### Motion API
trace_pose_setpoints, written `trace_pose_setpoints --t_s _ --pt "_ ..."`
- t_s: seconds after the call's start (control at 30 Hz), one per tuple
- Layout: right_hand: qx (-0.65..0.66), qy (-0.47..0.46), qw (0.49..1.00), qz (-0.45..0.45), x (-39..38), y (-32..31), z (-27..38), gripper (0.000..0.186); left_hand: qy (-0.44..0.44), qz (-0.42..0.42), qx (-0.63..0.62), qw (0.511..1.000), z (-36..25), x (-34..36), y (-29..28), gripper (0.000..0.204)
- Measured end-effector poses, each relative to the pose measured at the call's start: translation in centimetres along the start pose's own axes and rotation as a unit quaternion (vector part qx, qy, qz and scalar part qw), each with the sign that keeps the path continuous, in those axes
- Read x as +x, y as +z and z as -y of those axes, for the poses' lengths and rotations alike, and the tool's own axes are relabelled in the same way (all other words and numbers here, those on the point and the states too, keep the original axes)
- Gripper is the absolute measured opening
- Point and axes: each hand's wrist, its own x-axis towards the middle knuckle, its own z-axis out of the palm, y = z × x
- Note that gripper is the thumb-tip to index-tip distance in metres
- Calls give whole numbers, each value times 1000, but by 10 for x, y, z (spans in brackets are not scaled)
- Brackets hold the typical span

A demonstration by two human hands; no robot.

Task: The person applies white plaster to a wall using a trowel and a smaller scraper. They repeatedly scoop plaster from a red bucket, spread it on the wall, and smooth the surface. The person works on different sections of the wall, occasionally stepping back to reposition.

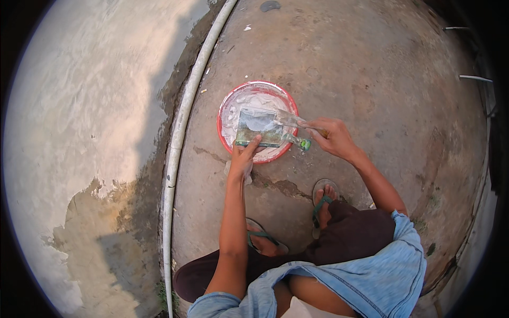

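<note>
My left hand [245, 156] grips a flat rectangular plate [254, 127] with a green edge and pale smears, held over a red-rimmed bucket [293, 108] of white paste [254, 99]. My right hand [331, 137] is closed round the handle of a scraper [289, 117], whose blade meets the plate's upper right corner. A second tool with a green handle [303, 143] lies over the bucket's right rim, just below the scraper; its far end is partly hidden by the plate.
A long white pipe [195, 69] runs along the foot of a patchy plastered wall [79, 122] on the left. My sandalled feet [324, 204] rest on cracked concrete [382, 79]. At the far right are thin rods [474, 78] and a dark edge.
</note>
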Motion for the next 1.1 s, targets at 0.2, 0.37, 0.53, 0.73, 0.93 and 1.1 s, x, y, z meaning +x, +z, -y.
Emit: trace_pose_setpoints --t_s 0.2,0.37,0.53,0.73,0.93,1.1 --pt "-13 -19 1000 -21 -7 -2 -12 25 19 -3 -20 1000 -13 -3 9 42" --pt "-22 -14 1000 -7 -6 -7 -2 27 -1 8 15 1000 -5 -4 5 43" --pt "-4 -2 1000 -19 -5 -9 -4 30 12 13 11 1000 -13 -5 7 42" --pt "-50 -20 999 3 -4 -6 -3 32 -2 25 59 998 -4 -6 7 44" --pt "-14 -6 1000 -2 -3 -6 -2 31 11 19 46 999 -11 -7 6 43" --pt "-63 -42 997 -2 -1 -5 7 33 16 30 82 996 -7 -8 9 40"
